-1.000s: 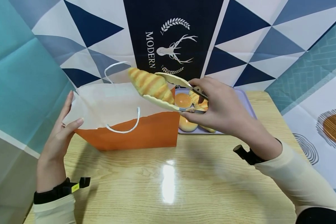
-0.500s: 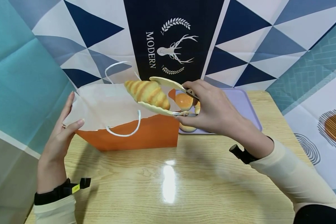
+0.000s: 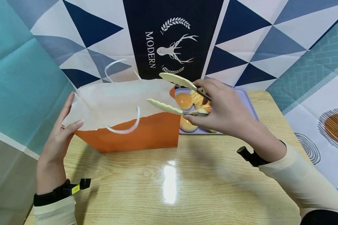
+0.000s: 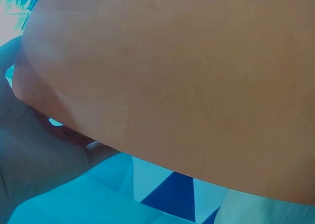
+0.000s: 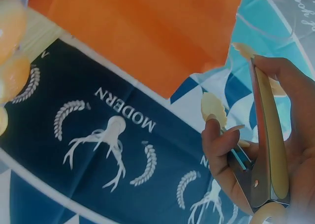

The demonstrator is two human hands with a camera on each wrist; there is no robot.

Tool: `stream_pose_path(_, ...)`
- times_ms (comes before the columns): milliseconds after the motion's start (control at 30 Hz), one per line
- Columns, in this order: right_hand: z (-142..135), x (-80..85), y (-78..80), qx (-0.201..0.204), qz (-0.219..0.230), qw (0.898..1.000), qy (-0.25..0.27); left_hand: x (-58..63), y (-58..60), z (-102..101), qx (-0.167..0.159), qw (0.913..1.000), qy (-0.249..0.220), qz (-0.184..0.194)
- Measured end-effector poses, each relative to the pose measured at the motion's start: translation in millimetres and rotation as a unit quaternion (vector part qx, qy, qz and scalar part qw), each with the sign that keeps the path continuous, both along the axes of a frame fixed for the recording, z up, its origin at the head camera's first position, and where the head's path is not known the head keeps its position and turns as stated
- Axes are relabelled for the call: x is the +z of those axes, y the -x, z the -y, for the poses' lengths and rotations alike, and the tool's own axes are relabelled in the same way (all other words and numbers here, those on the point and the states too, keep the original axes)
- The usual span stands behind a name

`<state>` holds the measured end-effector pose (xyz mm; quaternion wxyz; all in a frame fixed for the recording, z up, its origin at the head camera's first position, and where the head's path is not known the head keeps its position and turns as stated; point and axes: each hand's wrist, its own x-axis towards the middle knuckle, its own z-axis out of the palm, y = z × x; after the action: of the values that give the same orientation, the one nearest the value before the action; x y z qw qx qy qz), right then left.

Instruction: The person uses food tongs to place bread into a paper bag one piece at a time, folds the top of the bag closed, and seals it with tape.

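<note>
An orange paper bag [image 3: 146, 134] with a white inside and white cord handles lies with its opening toward me in the head view. My left hand [image 3: 56, 137] holds the rim at its left end, thumb in front and fingers behind; bag paper [image 4: 172, 86] fills most of the left wrist view. My right hand [image 3: 225, 107] grips a pair of tongs [image 3: 166, 107] with cream scalloped tips and metal arms. The tips stand apart over the bag's right part, with nothing between them. In the right wrist view, fingers and thumb wrap the tongs [image 5: 270, 135]. The bag's depths are hidden.
A lilac tray [image 3: 248, 104] behind my right hand bears several breads, among them a round bun [image 3: 184, 101] and a striped croissant [image 3: 197, 97]. A wooden table [image 3: 135, 184] lies in front. A patterned cloth [image 3: 171, 12] rises at the back.
The striped croissant between the tongs has been let go over the bag and is out of sight. The tongs opened wider and shifted slightly right. My left hand stays put.
</note>
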<state>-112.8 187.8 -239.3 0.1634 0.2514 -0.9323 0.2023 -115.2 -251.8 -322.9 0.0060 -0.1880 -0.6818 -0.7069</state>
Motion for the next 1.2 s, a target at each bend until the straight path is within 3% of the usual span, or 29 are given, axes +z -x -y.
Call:
stream_pose_path(267, -37.5, -5.7, -6.3, -0.055, 0.039, 0.998, 0.006, 0.8, -1.3, 0.6, 0.004, 1.0, 0.005, 0.003)
stream_pose_path(533, -76.8, -21.4, -11.7, -0.103, 0.028, 0.994, -0.021, 1.5, -0.8, 0.4, 0.002, 1.0, 0.002, 0.003)
stream_pose_path(833, -110.7, -46.6, -16.4, -0.119, 0.044, 0.991, -0.028, 1.3, -1.1, -0.1, -0.003, 1.0, -0.001, -0.001)
stream_pose_path(1200, -121.5, -92.0, -15.4, -0.118, 0.059, 0.99, -0.037, 1.3, -1.8, -0.7, -0.003, 1.0, -0.001, 0.001)
